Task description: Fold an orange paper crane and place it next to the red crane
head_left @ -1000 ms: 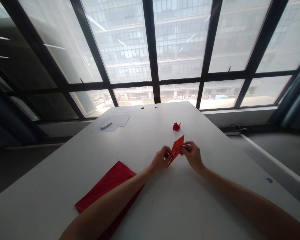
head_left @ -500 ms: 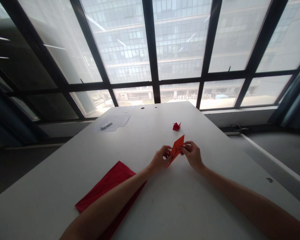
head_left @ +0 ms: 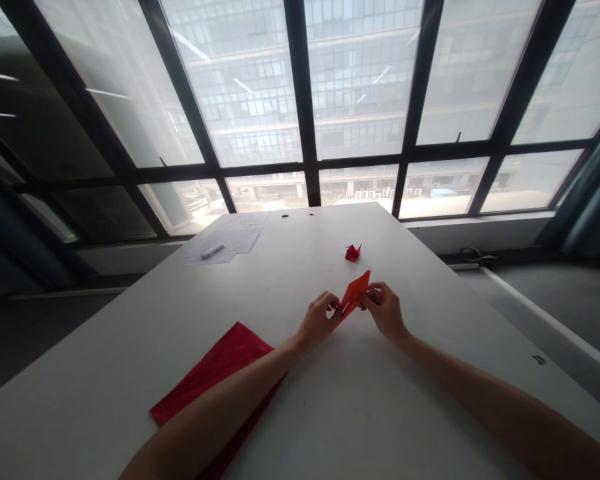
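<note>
A folded orange-red origami piece (head_left: pixel 355 292) stands up between my hands above the white table (head_left: pixel 145 333). My left hand (head_left: pixel 320 319) pinches its lower left end, and my right hand (head_left: pixel 383 309) grips its right side with the fingertips. Part of the paper is hidden behind my fingers. Farther up the table, a small finished red paper crane (head_left: pixel 353 253) sits apart from both hands. A large dark red paper sheet (head_left: pixel 215 367) lies near the front left, partly under my left forearm.
Printed white papers (head_left: pixel 225 244) and a white marker (head_left: pixel 213 251) lie at the far left of the table. Dark scissors (head_left: pixel 473 255) rest on a ledge beyond the right edge. Tall dark-framed windows stand behind the table.
The orange-red paper's lower tip has drawn in toward my left hand and no longer hangs below it. My hands have shifted slightly closer around the paper.
</note>
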Demonstrator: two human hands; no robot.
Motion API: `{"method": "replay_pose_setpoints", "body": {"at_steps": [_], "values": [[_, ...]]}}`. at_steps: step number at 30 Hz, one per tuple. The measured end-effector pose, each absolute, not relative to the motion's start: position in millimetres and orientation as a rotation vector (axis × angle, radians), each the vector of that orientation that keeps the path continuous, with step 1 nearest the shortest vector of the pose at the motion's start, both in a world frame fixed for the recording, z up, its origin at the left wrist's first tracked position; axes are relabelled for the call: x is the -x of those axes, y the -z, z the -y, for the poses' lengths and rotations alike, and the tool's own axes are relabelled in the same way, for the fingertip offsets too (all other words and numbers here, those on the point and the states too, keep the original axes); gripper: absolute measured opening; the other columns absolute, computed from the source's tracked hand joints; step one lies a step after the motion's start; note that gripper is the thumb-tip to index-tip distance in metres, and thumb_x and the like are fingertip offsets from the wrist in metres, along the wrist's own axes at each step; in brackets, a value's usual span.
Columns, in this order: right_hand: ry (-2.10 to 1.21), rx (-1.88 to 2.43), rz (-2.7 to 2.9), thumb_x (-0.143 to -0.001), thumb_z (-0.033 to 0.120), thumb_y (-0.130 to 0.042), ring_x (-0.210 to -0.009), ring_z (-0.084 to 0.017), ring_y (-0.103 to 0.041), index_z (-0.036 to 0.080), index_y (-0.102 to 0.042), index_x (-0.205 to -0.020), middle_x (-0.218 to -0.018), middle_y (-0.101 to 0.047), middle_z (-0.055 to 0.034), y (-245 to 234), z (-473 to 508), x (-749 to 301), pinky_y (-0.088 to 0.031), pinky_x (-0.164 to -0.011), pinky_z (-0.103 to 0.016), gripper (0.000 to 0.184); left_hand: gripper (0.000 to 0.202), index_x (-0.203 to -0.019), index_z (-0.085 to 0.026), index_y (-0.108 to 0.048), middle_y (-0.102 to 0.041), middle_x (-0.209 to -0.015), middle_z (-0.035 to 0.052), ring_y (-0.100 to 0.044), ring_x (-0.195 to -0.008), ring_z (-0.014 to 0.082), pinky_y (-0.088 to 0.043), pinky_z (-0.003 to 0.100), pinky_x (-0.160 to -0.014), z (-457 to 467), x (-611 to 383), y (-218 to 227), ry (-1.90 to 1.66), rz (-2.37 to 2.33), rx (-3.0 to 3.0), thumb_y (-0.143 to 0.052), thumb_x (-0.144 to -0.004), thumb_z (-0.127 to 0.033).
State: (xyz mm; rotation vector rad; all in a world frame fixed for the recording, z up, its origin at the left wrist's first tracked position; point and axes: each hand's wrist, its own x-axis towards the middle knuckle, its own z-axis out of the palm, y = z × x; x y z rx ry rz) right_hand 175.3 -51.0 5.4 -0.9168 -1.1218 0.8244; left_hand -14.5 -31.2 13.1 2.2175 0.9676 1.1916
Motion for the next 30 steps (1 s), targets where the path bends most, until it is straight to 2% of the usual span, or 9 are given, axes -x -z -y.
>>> {"method": "replay_pose_setpoints", "body": {"at_steps": [4, 12, 17, 21, 24, 28, 30], "values": [[-0.823, 0.91, 1.121, -0.076, 0.045, -0.077, -0.054, -0.017, -0.062, 0.023, -0.052, -0.089, -0.063, -0.068, 0.0007, -5, 50, -176, -0.051, -0.054, -0.031, 0.036, 0.006, -0.087, -0.02, -0.057, -0.061, -0.086, 0.0014, -0.057, -0.076, 0.0134, -0.048, 0.026, -0.072, 31, 16, -12, -1.158, -0.955, -2.27, -0.054, -0.089, -0.016], [-0.832, 0.903, 1.115, -0.075, 0.045, -0.078, -0.053, -0.016, -0.062, 0.022, -0.053, -0.09, -0.063, -0.068, 0.0005, -1, 47, -177, -0.051, -0.053, -0.03, 0.038, 0.022, -0.112, -0.022, -0.062, -0.065, -0.103, 0.0057, -0.063, -0.089, 0.0149, -0.05, 0.025, -0.081, 32, 19, -15, -1.107, -0.839, -2.33, -0.043, -0.1, -0.023], [-0.826, 0.912, 1.095, -0.074, 0.044, -0.08, -0.052, -0.016, -0.062, 0.02, -0.053, -0.092, -0.065, -0.069, -0.0006, 0, 44, -181, -0.051, -0.052, -0.029, 0.04, 0.026, -0.118, -0.02, -0.064, -0.064, -0.11, 0.009, -0.064, -0.089, 0.0153, -0.052, 0.024, -0.077, 29, 20, -13, -1.1, -0.702, -2.291, -0.057, -0.095, -0.029], [-0.826, 0.919, 1.081, -0.074, 0.044, -0.08, -0.053, -0.016, -0.063, 0.02, -0.054, -0.093, -0.066, -0.07, -0.0009, 1, 43, -183, -0.051, -0.052, -0.029, 0.04, 0.027, -0.118, -0.021, -0.067, -0.064, -0.111, 0.0097, -0.063, -0.086, 0.0149, -0.052, 0.023, -0.071, 28, 20, -11, -1.093, -0.704, -2.262, -0.059, -0.092, -0.024], [-0.825, 0.923, 1.083, -0.074, 0.044, -0.08, -0.052, -0.016, -0.062, 0.02, -0.054, -0.092, -0.064, -0.069, -0.0002, 2, 42, -184, -0.051, -0.052, -0.029, 0.039, 0.024, -0.111, -0.021, -0.071, -0.068, -0.107, 0.0097, -0.064, -0.087, 0.0155, -0.052, 0.024, -0.072, 28, 20, -12, -1.142, -0.722, -2.215, -0.057, -0.092, -0.019], [-0.858, 0.9, 1.098, -0.075, 0.042, -0.079, -0.052, -0.015, -0.062, 0.02, -0.055, -0.092, -0.065, -0.069, -0.0003, 6, 40, -184, -0.051, -0.052, -0.029, 0.037, 0.015, -0.096, -0.02, -0.075, -0.072, -0.094, 0.008, -0.065, -0.083, 0.0167, -0.052, 0.027, -0.075, 27, 22, -14, -1.266, -0.796, -2.149, -0.063, -0.088, -0.018], [-0.881, 0.884, 1.112, -0.075, 0.041, -0.079, -0.053, -0.015, -0.061, 0.02, -0.055, -0.093, -0.067, -0.07, -0.0009, 8, 39, -184, -0.05, -0.053, -0.029, 0.036, 0.012, -0.096, -0.02, -0.074, -0.073, -0.093, 0.0075, -0.066, -0.085, 0.0179, -0.052, 0.03, -0.078, 26, 23, -14, -1.299, -0.836, -2.074, -0.067, -0.086, -0.02]]}}
